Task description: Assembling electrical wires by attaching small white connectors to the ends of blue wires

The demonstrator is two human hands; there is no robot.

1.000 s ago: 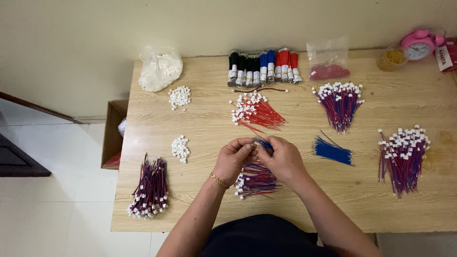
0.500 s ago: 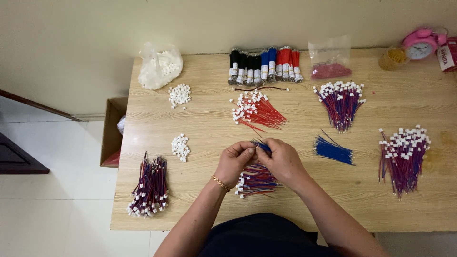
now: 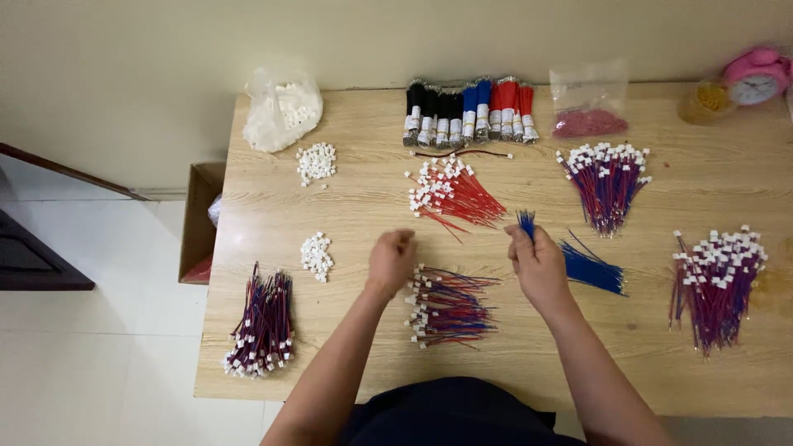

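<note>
Head view shows the right hand (image 3: 538,263) closed around a small bunch of blue wires (image 3: 526,221), whose tips stand up above the fingers. The left hand (image 3: 391,258) is clenched into a loose fist, and I cannot tell if it holds something small. Between the two hands, a little nearer to the person, lies a pile of red and blue wires with white connectors (image 3: 448,304) on the wooden table (image 3: 363,363). Just right of the right hand lies a loose bundle of blue wires (image 3: 593,268). Behind the hands lies a fan of red wires (image 3: 456,193). A small heap of white connectors (image 3: 315,254) is left of the left hand, and another wire bundle (image 3: 263,326) lies near the front left corner
</note>
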